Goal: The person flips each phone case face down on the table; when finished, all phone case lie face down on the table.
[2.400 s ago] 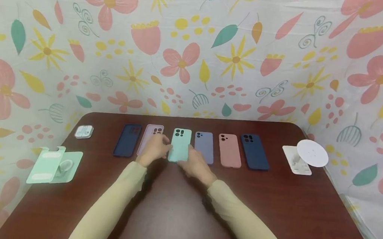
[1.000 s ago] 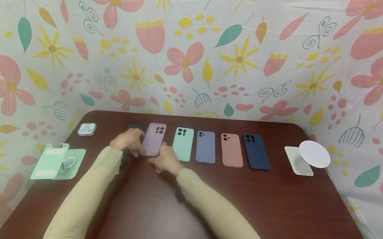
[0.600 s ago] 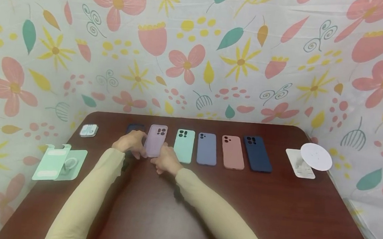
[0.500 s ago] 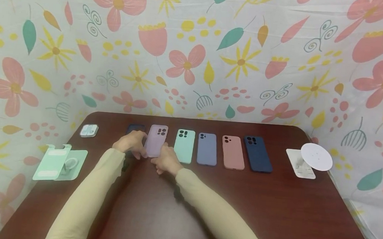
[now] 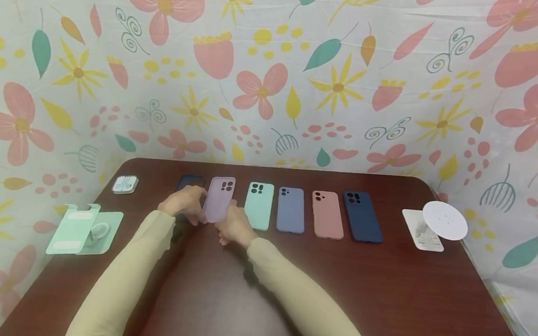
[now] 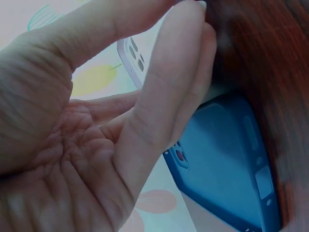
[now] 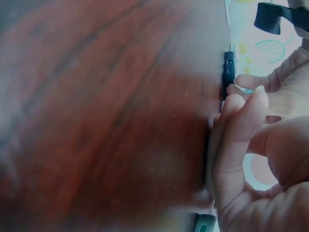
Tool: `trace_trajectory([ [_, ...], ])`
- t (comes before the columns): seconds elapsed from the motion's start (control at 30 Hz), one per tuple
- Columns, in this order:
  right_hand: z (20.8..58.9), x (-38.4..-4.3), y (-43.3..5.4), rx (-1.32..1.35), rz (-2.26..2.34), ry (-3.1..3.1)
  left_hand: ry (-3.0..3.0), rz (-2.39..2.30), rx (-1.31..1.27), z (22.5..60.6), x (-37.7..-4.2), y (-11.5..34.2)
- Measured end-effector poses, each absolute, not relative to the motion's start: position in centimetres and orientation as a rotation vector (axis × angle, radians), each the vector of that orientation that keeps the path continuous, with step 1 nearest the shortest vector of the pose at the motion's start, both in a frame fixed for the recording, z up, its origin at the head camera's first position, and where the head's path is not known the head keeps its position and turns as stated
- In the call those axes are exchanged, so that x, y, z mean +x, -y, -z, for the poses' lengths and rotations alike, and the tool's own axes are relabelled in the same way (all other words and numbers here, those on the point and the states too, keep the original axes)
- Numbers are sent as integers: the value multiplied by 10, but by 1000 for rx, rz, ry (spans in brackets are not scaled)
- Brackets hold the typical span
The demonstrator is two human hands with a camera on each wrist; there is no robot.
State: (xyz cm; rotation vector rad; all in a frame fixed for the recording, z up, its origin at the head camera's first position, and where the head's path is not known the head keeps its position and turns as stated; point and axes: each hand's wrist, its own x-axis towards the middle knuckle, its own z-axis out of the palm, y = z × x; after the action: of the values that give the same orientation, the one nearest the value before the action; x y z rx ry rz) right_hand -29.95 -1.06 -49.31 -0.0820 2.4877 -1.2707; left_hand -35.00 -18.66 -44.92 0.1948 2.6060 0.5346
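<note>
In the head view a lilac phone case [image 5: 219, 200] lies in a row of cases on the dark table, cutouts at its far end. My left hand [image 5: 184, 202] holds its left edge and near left corner with curled fingers. At the near right corner, my right hand [image 5: 237, 224] grips with thumb and fingers. A navy phone case [image 5: 190, 181] lies left of it, mostly covered by the left hand; the left wrist view shows that navy case's hollow inside [image 6: 217, 159]. To the right lies a mint phone case [image 5: 258, 205]. The fingertips' exact contact is partly hidden.
Further right lie a grey-blue case [image 5: 291, 209], a pink case [image 5: 327, 215] and another navy case [image 5: 362, 217]. A white stand [image 5: 444, 220] is at the right. A mint folding stand [image 5: 74, 232] and a small clear box with earphones [image 5: 125, 184] are at the left.
Both hands have moved left from the mint case to the lilac one. The lilac case's near end has swung right, so it lies straighter. Over the last half second the hands barely move.
</note>
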Motion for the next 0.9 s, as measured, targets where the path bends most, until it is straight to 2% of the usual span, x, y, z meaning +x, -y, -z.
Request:
trace_trajectory([
  [0.17, 506, -304, 10, -108, 1302, -2500, -2598, -532, 273, 476, -370, 199],
  [0.43, 516, -307, 5, -153, 1400, -2504, -2520, -647, 254, 441, -341, 185],
  [0.77, 513, -304, -1, -123, 1403, -2520, -2473, -830, 260, 441, -332, 182],
  [0.9, 500, -294, -5, -114, 1429, -2526, -2514, -901, 262, 445, -329, 179],
])
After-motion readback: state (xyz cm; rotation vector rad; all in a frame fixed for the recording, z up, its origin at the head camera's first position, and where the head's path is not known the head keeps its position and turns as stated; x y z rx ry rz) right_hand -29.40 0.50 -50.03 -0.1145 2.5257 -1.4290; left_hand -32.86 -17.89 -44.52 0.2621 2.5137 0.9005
